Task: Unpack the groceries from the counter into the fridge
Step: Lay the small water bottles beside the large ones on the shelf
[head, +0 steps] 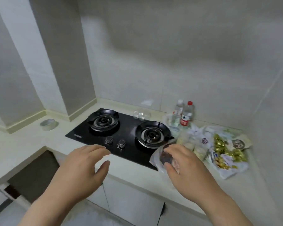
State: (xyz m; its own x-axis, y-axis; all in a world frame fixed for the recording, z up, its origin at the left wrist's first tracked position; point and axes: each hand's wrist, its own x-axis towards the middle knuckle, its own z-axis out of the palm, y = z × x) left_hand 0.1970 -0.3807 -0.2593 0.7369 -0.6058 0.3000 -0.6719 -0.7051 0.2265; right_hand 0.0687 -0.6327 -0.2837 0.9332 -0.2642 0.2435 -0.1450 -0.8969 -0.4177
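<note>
The right hand (185,162) pinches a clear bag (156,158) with something dark inside. The left hand (82,163) is spread open, holding nothing. A white bag (227,173) holds gold sweets (219,142).

One bench (31,144) carries one black hob (88,134) with two burners, the left burner (103,120) and the right burner (152,133), and two knobs, the left knob (109,139) and the right knob (121,143). There are two water bottles: one white-capped bottle (178,111) and one red-capped bottle (187,114). There is one tape roll (49,124), one clear bag (165,155) of dark contents and one bag of gold sweets (225,149). The white packets (198,141) overlap too much to count, and the clear glasses (141,114) are too blurred. Two grips show: the left grip (82,163) and the right grip (185,162).
</note>
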